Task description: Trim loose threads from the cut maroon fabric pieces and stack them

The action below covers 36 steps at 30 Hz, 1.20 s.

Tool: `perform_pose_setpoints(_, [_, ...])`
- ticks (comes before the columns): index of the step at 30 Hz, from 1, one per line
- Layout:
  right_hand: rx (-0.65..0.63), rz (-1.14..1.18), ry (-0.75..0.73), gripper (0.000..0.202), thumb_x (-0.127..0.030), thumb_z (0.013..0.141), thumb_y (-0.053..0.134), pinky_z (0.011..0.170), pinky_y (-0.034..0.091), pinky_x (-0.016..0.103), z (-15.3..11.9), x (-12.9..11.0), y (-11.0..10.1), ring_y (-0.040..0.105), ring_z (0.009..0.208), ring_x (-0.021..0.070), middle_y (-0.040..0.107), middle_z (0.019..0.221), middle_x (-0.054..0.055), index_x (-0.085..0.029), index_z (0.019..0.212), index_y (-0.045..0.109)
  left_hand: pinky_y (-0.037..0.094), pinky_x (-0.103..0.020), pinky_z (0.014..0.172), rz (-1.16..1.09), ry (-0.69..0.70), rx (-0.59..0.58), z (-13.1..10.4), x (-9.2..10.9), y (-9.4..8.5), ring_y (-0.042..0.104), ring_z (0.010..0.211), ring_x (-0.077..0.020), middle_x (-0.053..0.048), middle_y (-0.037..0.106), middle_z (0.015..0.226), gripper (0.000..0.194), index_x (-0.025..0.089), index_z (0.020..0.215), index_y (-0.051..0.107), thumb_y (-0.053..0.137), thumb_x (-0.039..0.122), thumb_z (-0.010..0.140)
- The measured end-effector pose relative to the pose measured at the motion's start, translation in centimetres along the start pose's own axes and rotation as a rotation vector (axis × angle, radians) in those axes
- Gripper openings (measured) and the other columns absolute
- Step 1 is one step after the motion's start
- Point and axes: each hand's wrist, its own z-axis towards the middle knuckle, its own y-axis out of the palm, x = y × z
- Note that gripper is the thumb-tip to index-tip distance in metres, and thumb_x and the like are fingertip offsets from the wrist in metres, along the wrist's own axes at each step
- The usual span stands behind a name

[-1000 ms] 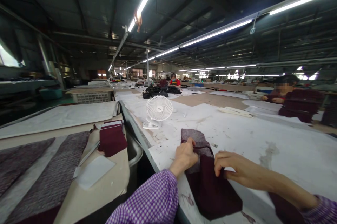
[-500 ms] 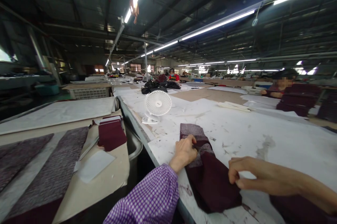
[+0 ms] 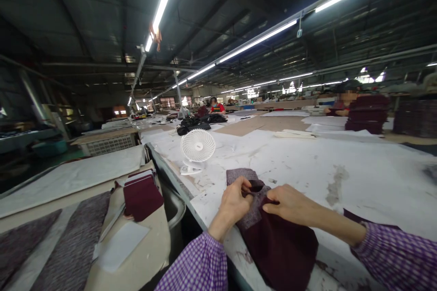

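A maroon fabric piece with a heathered grey-purple section lies on the paper-covered table before me. My left hand pinches the fabric near its grey part, fingers bent. Close beside it, my right hand pinches the same cloth between thumb and forefinger, at the border of grey and maroon. Between the two hands the cloth is lifted into a fold with a dark gap. Another dark maroon piece shows partly behind my right forearm.
A white clip fan stands on the table beyond the cloth. At left, a side surface holds a stack of maroon pieces, a white card and grey fabric strips. A person sits at right by a maroon pile.
My right hand has moved left and up from the cloth's lower right edge to grip it beside my left hand. The view has shifted slightly to the right.
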Motion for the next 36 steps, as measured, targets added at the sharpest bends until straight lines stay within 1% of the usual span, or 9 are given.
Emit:
perform_pose_setpoints(4, [-0.041,0.112,-0.103,0.029,-0.030,0.077,0.050,0.051,0.024,0.024,-0.3,0.8,0.7,0.042,0.054,0.0107,0.046,0.055,-0.001,-0.017,0.055,0.038,0.045,-0.033,0.086,-0.365,-0.019,-0.262,0.8,-1.9,-1.4,0.059,0.089,-0.0169,-0.005,0.063,0.091,0.033,0.016,0.092,0.055,0.072,0.015,0.064])
perform_pose_setpoints(9, [-0.004,0.110,-0.174,0.026,-0.030,0.082,0.048,0.057,0.029,0.024,-1.0,1.1,0.9,0.049,0.059,0.0126,0.053,0.061,0.001,-0.017,0.060,0.042,0.038,-0.038,0.099,-0.501,-0.042,-0.412,1.2,-2.6,-3.3,0.055,0.107,-0.0218,-0.009,0.062,0.109,0.060,0.016,0.099,0.060,0.087,0.032,0.048])
perform_pose_setpoints(12, [0.022,0.091,-0.165,0.027,-0.031,0.084,0.047,0.058,0.029,0.024,-1.3,1.1,1.0,0.051,0.061,0.0133,0.054,0.062,0.001,-0.017,0.061,0.043,0.036,-0.039,0.100,-0.546,-0.008,-0.468,1.1,-2.5,-4.6,0.053,0.114,-0.0251,-0.014,0.060,0.117,0.067,0.015,0.108,0.060,0.078,0.054,0.057])
perform_pose_setpoints(15, [0.041,0.078,-0.152,0.028,-0.032,0.085,0.048,0.058,0.028,0.025,-1.5,1.0,1.1,0.051,0.060,0.0137,0.054,0.061,0.001,-0.017,0.061,0.042,0.042,-0.037,0.092,-0.436,0.008,-0.333,0.7,-1.4,-5.8,0.056,0.109,-0.0248,-0.014,0.061,0.117,0.061,0.014,0.114,0.058,0.059,0.062,0.074])
perform_pose_setpoints(17, [0.052,0.076,-0.151,0.028,-0.032,0.085,0.047,0.059,0.028,0.025,-1.6,1.0,1.3,0.052,0.062,0.0144,0.055,0.062,0.002,-0.017,0.062,0.044,0.043,-0.035,0.086,-0.178,0.035,-0.223,0.2,0.1,-5.7,0.059,0.098,-0.0232,-0.012,0.065,0.108,0.052,0.015,0.109,0.061,0.059,0.055,0.077])
perform_pose_setpoints(20, [0.079,0.069,-0.146,0.027,-0.033,0.086,0.047,0.059,0.029,0.025,-1.6,0.9,1.6,0.053,0.063,0.0152,0.057,0.063,0.002,-0.017,0.064,0.048,0.040,-0.037,0.084,0.337,0.126,-0.123,-0.8,2.6,-3.7,0.058,0.091,-0.0241,-0.008,0.067,0.095,0.036,0.018,0.097,0.066,0.060,0.048,0.078])
perform_pose_setpoints(23, [0.107,0.065,-0.161,0.029,-0.035,0.088,0.045,0.057,0.028,0.025,-1.6,1.0,2.0,0.052,0.060,0.0147,0.057,0.062,0.002,-0.017,0.065,0.049,0.035,-0.040,0.086,0.634,0.173,-0.052,-1.7,3.9,-0.9,0.056,0.094,-0.0265,-0.008,0.067,0.092,0.022,0.019,0.086,0.066,0.054,0.037,0.083])
perform_pose_setpoints(26, [0.112,0.087,-0.170,0.031,-0.034,0.090,0.042,0.056,0.029,0.024,-2.0,1.0,2.1,0.051,0.057,0.0138,0.056,0.060,0.002,-0.017,0.064,0.049,0.034,-0.037,0.083,0.679,0.196,-0.033,-2.0,3.7,0.7,0.056,0.090,-0.0240,-0.007,0.067,0.085,0.024,0.019,0.077,0.064,0.045,0.027,0.088])
perform_pose_setpoints(36, [0.087,0.304,-0.140,0.035,-0.040,0.091,0.037,0.056,0.031,0.024,-3.9,2.5,2.8,0.045,0.057,0.0127,0.051,0.060,-0.001,-0.019,0.063,0.039,0.035,-0.028,0.071,0.405,0.176,0.034,-1.8,2.7,1.4,0.056,0.079,-0.0180,-0.002,0.066,0.077,0.023,0.021,0.072,0.063,0.048,0.027,0.087])
